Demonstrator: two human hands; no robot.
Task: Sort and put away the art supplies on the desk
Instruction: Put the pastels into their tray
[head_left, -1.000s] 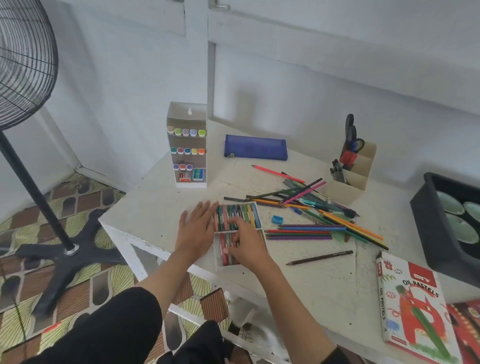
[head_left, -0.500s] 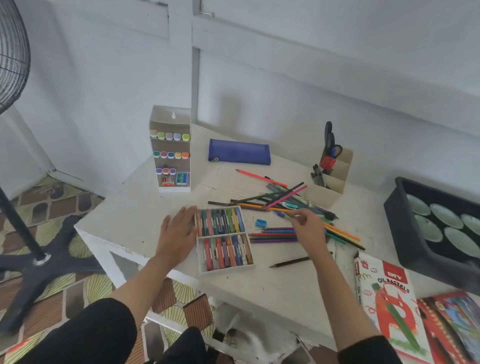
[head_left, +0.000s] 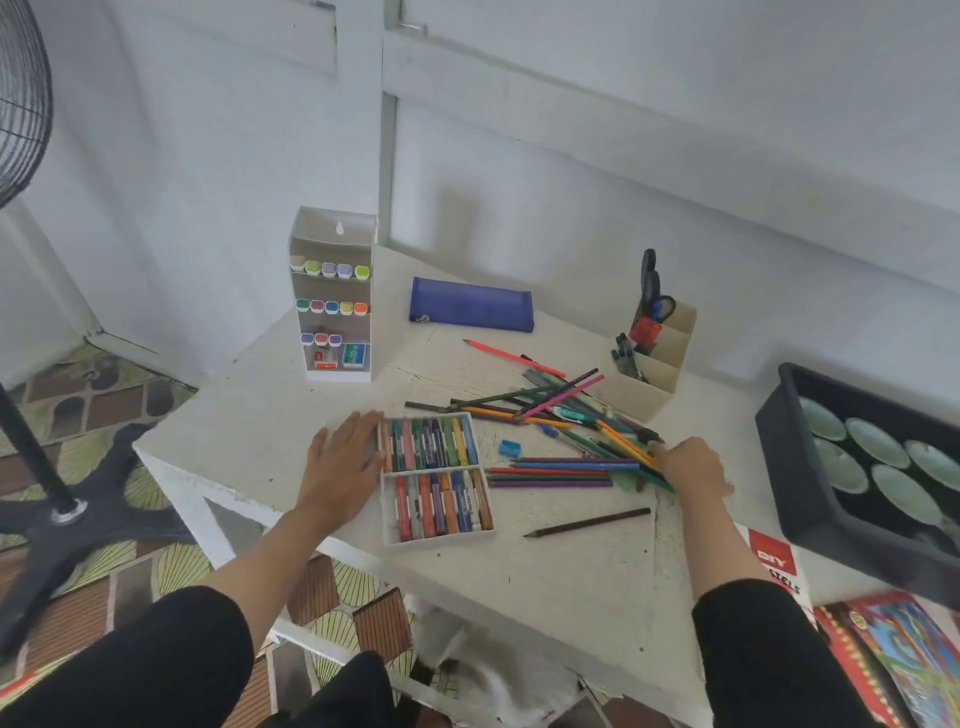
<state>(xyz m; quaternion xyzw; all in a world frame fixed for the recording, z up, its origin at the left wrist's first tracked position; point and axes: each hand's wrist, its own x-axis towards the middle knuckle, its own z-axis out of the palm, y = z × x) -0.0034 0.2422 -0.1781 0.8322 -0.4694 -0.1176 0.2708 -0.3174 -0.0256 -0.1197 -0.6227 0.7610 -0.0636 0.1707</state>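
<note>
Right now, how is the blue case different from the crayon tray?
The case is blue; the tray is white. The case looks closed, contents hidden; the tray is open, showing two rows of crayons. The case lies untouched at the back; the left hand touches the tray near the front. Both lie flat on the desk.

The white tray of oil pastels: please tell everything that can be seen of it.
The white rectangular tray lies flat and uncovered on the white desk, near its front edge. A middle wall splits it into two compartments, each filled with a row of paper-wrapped pastel sticks in many colours. It looks like thin plastic or card. The left hand, held flat, rests against its left wall.
</note>
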